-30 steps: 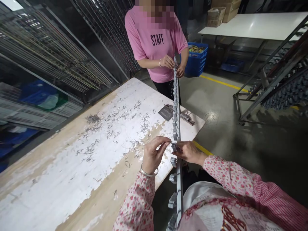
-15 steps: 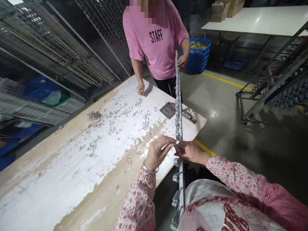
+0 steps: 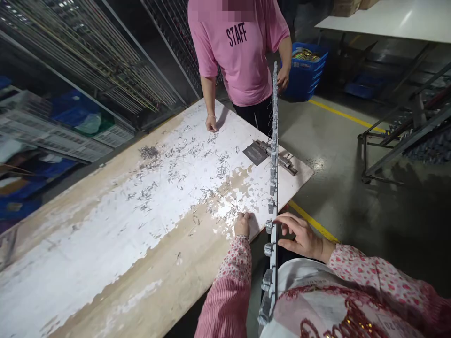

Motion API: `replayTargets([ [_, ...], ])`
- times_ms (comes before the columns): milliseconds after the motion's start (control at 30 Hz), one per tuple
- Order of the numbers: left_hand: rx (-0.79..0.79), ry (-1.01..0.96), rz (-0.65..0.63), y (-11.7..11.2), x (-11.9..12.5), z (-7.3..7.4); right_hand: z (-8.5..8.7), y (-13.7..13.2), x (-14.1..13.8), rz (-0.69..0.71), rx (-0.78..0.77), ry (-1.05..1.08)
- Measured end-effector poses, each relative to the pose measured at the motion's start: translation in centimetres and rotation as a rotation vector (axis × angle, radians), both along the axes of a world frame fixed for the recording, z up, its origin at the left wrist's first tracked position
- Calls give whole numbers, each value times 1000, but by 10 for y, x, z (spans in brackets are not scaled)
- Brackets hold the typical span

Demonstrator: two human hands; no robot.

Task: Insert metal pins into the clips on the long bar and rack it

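A long grey metal bar point(image 3: 274, 188) set with a row of clip-like fittings stands almost upright just past the table's near edge, its top beside a co-worker's hand point(image 3: 283, 78). My right hand point(image 3: 299, 237) is open in the air, its fingertips a little to the right of a fitting point(image 3: 269, 226). My left hand point(image 3: 242, 224) rests on the worn white-painted table point(image 3: 70, 234) among scattered small metal pieces point(image 3: 221, 171). Its fingertips are hidden beneath it. The co-worker's other hand point(image 3: 211, 123) lies on the far end of the table.
A dark metal plate point(image 3: 255, 153) and a hinged metal strip point(image 3: 280, 158) lie on the table near the bar. Behind are a blue crate point(image 3: 305, 70) and a white table point(image 3: 398, 14). Wire racks point(image 3: 88, 61) stand left and a metal frame point(image 3: 398, 136) right.
Both my hands have let go of the fitting on the bar. My left hand has dropped to the table, and my right has moved right. The view has shifted right.
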State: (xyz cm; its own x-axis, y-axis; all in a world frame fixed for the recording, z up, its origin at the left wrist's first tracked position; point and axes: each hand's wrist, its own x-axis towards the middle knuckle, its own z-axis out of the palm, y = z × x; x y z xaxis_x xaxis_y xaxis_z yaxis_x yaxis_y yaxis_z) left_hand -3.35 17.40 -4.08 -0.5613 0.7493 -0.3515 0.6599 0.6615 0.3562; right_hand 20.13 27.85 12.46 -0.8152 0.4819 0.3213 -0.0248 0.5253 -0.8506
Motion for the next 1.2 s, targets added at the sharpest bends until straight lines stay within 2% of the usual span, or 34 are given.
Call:
replayTargets([
  [100, 116, -11, 33, -11, 2, -7, 2, -2, -5, 0, 7, -55],
  [200, 177, -7, 138, -16, -4, -11, 0, -3, -13, -6, 11, -117],
  [367, 210, -70, 253, -1, -4, -17, -7, -3, -23, -35, 81, -193],
  [467, 243, -146, 306, 8, -2, -13, -5, -2, -27, -62, 119, -199],
  [533, 289, -217, 328, 11, -3, -2, -3, -2, -28, -77, 134, -196],
  [600, 368, -300, 325, 13, -3, 18, -2, -1, -28, -88, 138, -199],
  [667, 462, -371, 302, 14, -1, 50, -2, -1, -28, -105, 143, -202],
  [767, 640, -479, 228, 17, 10, 114, -5, 0, -28, -127, 144, -181],
  [833, 827, -596, 128, 18, 22, 158, -7, 0, -29, -132, 147, -174],
  [900, 943, -631, 39, 19, 34, 195, -7, 1, -30, -134, 165, -196],
  [933, 976, -624, -1, 19, 39, 208, -7, 2, -30, -136, 178, -215],
  [1033, 1024, -562, -116, 21, 49, 230, -3, 3, -30, -125, 208, -269],
  [1200, 995, -419, -317, 25, 54, 239, -1, 4, -29, -102, 216, -249],
])
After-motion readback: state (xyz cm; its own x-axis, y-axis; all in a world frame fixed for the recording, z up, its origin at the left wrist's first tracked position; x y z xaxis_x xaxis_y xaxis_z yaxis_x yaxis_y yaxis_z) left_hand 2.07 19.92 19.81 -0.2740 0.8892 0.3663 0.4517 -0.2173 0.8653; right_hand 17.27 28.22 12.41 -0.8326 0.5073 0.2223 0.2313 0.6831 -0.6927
